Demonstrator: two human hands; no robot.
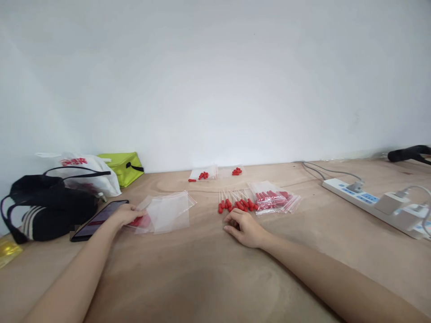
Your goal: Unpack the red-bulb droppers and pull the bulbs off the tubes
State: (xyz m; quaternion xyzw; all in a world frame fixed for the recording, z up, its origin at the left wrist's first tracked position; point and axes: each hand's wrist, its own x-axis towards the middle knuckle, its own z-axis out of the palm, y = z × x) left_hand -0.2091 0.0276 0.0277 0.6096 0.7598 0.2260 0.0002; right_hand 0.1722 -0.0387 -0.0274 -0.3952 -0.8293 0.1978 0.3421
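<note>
At the left end of a pile of clear zip bags [171, 213], my left hand [126, 214] has its fingers closed on a bag's edge. Something red [143, 221] shows through the plastic beside those fingers. My right hand [247, 229] rests on the table with fingers loosely curled, thumb apart and nothing visible in it. Just beyond it lies a row of thin pale sticks with red bulb-like ends [230, 204]. To their right are stacked filled zip bags [271, 199] with red-ended sticks inside.
Small red pieces [203, 175] and more red pieces [237, 171] lie on bags near the wall. At left are a phone [97, 222], a black bag [63, 211], a white plastic bag [104, 179] and a lime-green box bag [126, 168]. A power strip [365, 199] with plugs lies right.
</note>
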